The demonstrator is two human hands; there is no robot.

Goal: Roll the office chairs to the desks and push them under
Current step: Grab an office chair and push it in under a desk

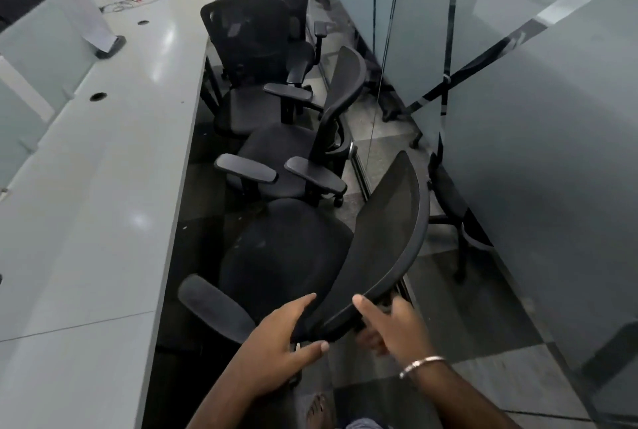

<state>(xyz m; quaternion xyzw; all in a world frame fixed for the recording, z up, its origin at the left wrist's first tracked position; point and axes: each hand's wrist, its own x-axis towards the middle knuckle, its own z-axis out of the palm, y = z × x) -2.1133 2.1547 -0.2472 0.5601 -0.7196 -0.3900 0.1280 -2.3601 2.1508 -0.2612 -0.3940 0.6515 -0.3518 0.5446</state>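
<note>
A black mesh-backed office chair (286, 256) stands right in front of me, its seat facing the long white desk (103, 166) on the left. My left hand (276, 342) grips the near end of its curved backrest (390, 239). My right hand (390, 328) holds the same backrest edge from the other side, thumb on top. A second black chair (290, 156) stands just beyond, and a third chair (252, 59) further back, both beside the desk edge. More chairs sit at the far end.
A frosted glass partition (518, 118) runs along the right, leaving a narrow aisle. Low divider screens (45, 45) stand on the desk, with cables (131, 0) at its far end. My bare foot (319, 409) shows at the bottom.
</note>
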